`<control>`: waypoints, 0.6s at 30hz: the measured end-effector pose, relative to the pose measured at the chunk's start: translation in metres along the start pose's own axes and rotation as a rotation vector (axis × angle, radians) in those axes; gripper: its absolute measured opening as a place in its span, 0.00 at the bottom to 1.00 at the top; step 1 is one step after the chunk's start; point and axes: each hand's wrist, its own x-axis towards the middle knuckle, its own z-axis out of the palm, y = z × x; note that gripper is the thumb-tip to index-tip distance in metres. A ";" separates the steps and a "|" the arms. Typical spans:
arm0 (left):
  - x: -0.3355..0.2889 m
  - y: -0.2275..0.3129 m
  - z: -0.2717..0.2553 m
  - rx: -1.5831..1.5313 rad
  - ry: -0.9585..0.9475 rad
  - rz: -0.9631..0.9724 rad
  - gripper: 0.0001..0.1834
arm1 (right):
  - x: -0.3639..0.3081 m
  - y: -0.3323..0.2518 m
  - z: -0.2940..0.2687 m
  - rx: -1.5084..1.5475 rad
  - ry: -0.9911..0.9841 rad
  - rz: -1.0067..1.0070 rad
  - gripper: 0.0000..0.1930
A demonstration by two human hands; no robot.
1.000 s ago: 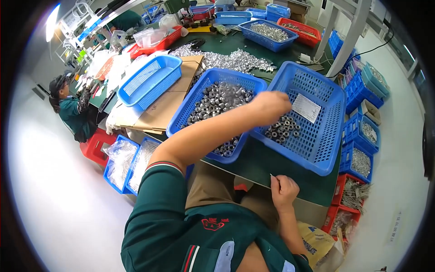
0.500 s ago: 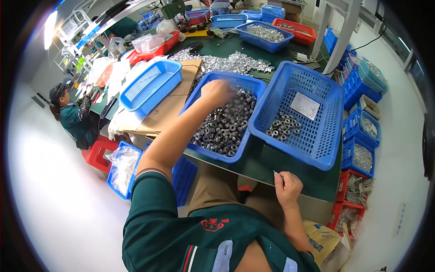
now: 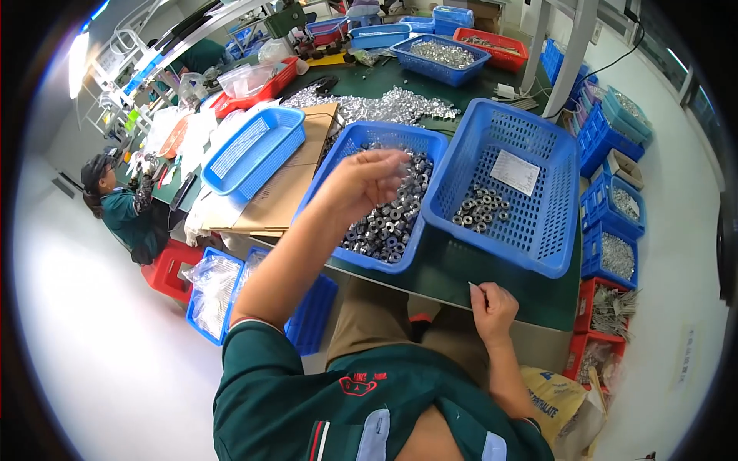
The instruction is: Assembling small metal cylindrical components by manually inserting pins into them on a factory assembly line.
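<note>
My left hand (image 3: 367, 183) hovers over a blue basket (image 3: 315, 201) of small metal nut-like rings (image 3: 383, 230). Its fingers are apart and partly curled, with blurred tips; I see nothing held in them. To the right stands a second blue basket (image 3: 553, 201), with a small group of the same rings (image 3: 482, 209) and a white paper label (image 3: 516, 172) on its bottom. By the table's front edge, my right hand (image 3: 495, 311) is closed, thumb against fingers. A tiny pale tip shows at its thumb; what it holds, if anything, I cannot make out.
A pale blue basket (image 3: 257, 154) rests on cardboard (image 3: 304, 170) at left. Shiny metal parts (image 3: 400, 104) lie heaped behind the baskets. Filled blue and red bins (image 3: 611, 257) line the right wall. A co-worker (image 3: 123, 203) sits at far left.
My left hand has pulled back a little from the rings, and its fingers have opened from a closed shape. My right hand stays closed by the table edge. The view has shifted slightly.
</note>
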 end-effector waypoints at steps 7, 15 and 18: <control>-0.058 -0.070 0.048 -0.431 -0.121 -0.118 0.08 | 0.003 -0.001 0.001 0.071 -0.012 0.111 0.08; -0.077 -0.126 0.051 -0.617 -0.173 -0.278 0.16 | 0.011 -0.049 -0.023 0.468 -0.083 0.420 0.07; -0.083 -0.135 0.048 -0.602 -0.149 -0.304 0.14 | 0.013 -0.071 -0.030 0.481 -0.132 0.332 0.06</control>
